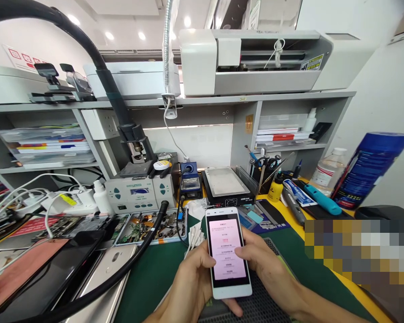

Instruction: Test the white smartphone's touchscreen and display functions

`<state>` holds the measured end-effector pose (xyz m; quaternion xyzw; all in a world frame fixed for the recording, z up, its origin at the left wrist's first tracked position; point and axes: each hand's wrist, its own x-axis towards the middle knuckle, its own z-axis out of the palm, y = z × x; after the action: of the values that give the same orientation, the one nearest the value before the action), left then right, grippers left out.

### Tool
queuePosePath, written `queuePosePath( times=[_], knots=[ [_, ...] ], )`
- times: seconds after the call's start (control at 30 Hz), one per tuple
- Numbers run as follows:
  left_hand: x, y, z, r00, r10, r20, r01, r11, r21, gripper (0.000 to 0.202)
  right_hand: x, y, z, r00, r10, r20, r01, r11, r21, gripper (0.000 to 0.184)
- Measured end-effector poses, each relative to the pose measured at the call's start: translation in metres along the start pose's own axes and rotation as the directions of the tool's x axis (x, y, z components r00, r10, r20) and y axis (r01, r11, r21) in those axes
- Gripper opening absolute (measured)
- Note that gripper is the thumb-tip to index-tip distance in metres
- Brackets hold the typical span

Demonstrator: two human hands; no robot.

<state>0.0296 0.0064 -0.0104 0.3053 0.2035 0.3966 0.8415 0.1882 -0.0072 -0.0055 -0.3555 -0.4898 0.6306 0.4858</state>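
A white smartphone (228, 251) is held upright above the bench, its lit screen showing a pinkish page with lines of text. My left hand (193, 273) grips its left side, the thumb resting at the screen's left edge and a fingertip poking out below the phone. Around the right side my right hand (269, 264) is closed, with its thumb over the screen and its fingers behind the phone. Under both hands lie a dark perforated mat (256, 309) and the green work mat (151, 273).
Left of the hands, a black hose (134, 260) crosses over several phones and a tray of small parts (185, 224). Behind stand a hot-air station (139, 193) and a flat heating plate (224, 181). A blue can (370, 170) and a clear bottle (328, 172) are at right.
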Motion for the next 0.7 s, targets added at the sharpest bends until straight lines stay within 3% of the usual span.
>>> queuePosePath(
  times=[0.4, 0.7],
  knots=[
    [-0.0026, 0.0025, 0.0017, 0.999, -0.026, -0.024, 0.027, 0.999, 0.03, 0.051, -0.0004, 0.0006, 0.0012, 0.999, 0.008, -0.05, -0.008, 1.0, -0.003, 0.032],
    [-0.0016, 0.0073, -0.0049, 0.994, -0.086, 0.065, 0.085, 0.996, 0.017, 0.056, 0.0013, 0.0013, 0.0025, 0.999, -0.004, -0.043, 0.004, 1.0, 0.021, 0.033]
  ],
)
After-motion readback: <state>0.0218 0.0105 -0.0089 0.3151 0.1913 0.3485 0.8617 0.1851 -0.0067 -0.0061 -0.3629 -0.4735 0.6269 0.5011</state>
